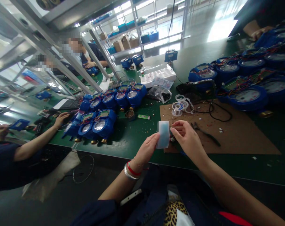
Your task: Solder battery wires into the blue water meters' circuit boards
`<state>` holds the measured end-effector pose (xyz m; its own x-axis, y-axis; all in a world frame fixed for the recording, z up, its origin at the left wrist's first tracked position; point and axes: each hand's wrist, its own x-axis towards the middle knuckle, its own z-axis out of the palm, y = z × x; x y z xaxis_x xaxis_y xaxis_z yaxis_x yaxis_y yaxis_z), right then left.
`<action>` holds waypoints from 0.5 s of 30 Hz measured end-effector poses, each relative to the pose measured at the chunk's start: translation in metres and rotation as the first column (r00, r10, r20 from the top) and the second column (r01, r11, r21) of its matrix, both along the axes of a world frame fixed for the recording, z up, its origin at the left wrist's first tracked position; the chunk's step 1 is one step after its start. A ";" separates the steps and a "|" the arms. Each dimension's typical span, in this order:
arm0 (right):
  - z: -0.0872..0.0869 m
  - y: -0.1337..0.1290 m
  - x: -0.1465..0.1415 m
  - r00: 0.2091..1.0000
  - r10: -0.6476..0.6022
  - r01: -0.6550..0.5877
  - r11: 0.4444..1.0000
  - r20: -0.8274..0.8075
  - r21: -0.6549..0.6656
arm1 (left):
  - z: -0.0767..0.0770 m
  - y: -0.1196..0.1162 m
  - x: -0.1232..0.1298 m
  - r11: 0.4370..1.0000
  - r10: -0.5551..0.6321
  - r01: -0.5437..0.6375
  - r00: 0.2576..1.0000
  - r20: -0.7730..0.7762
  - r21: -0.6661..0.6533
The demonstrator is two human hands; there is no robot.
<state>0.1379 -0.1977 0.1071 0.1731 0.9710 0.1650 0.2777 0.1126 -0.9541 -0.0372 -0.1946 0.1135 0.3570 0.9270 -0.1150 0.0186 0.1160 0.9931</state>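
My left hand (146, 147) grips a small pale-blue rectangular sheet (164, 135) with a whitish upper end, thumb across its left edge. The sheet is upright above the near edge of the table. Just to its right is my right hand (186, 136), fingers curled and thumb close to the fingertips in a pinch. Whether those fingertips touch the sheet's edge or hold something small, I cannot make out. Below them, a blue thing is partly hidden by the right hand. A pair of pliers (206, 134) with dark green handles lies on the brown board (241, 135).
Blue round-faced meters (101, 125) with exposed wires stand in rows at left; more meters (247, 94) stand at right. A solder spool (177, 109), black cable (223, 119), small round tin (130, 115) and white foam tray (158, 77) lie around. Co-workers' hands are at left and far right.
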 end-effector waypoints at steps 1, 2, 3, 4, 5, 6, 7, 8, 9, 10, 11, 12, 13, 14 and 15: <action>0.003 -0.003 -0.003 0.999 -0.021 0.020 0.999 0.046 0.040 | 0.002 0.000 0.001 0.999 -0.004 0.005 0.999 -0.038 0.040; 0.005 -0.005 -0.006 0.995 -0.018 0.011 0.997 0.094 0.071 | 0.003 -0.001 0.002 0.997 -0.020 0.026 0.997 -0.078 0.077; 0.008 -0.008 -0.009 0.990 0.000 -0.012 0.996 0.140 0.090 | 0.005 -0.002 0.003 0.992 -0.045 0.059 0.992 -0.122 0.114; 0.010 -0.010 -0.011 0.984 0.016 -0.034 0.995 0.178 0.098 | 0.007 -0.002 0.004 0.984 -0.066 0.092 0.984 -0.167 0.153; 0.011 -0.011 -0.014 0.978 0.028 -0.050 0.994 0.206 0.099 | 0.009 -0.003 0.006 0.974 -0.076 0.118 0.975 -0.211 0.194; 0.012 -0.012 -0.016 0.974 0.032 -0.055 0.994 0.225 0.097 | 0.010 -0.003 0.008 0.963 -0.074 0.134 0.966 -0.247 0.234; 0.012 -0.012 -0.017 0.970 0.025 -0.050 0.994 0.241 0.097 | 0.011 -0.004 0.010 0.953 -0.065 0.141 0.960 -0.273 0.270; 0.011 -0.012 -0.018 0.968 0.018 -0.044 0.994 0.251 0.099 | 0.011 -0.004 0.011 0.943 -0.050 0.141 0.955 -0.291 0.300; 0.011 -0.011 -0.018 0.967 0.013 -0.041 0.994 0.255 0.105 | 0.011 -0.005 0.012 0.935 -0.033 0.138 0.951 -0.306 0.326; 0.010 -0.011 -0.018 0.967 0.015 -0.045 0.993 0.256 0.110 | 0.010 -0.005 0.012 0.927 -0.022 0.138 0.948 -0.318 0.348; 0.009 -0.010 -0.018 0.967 0.020 -0.051 0.992 0.255 0.116 | 0.009 -0.006 0.012 0.921 -0.017 0.143 0.944 -0.329 0.362; 0.008 -0.009 -0.018 0.967 0.023 -0.056 0.991 0.252 0.123 | 0.008 -0.006 0.012 0.917 -0.018 0.150 0.941 -0.338 0.369; 0.008 -0.009 -0.017 0.968 0.025 -0.060 0.990 0.250 0.130 | 0.008 -0.006 0.012 0.916 -0.022 0.155 0.940 -0.341 0.370; 0.008 -0.009 -0.016 0.968 0.026 -0.062 0.988 0.248 0.139 | 0.007 -0.006 0.011 0.917 -0.026 0.157 0.940 -0.340 0.366; 0.008 -0.009 -0.015 0.969 0.027 -0.064 0.987 0.244 0.147 | 0.007 -0.006 0.011 0.921 -0.031 0.158 0.941 -0.336 0.357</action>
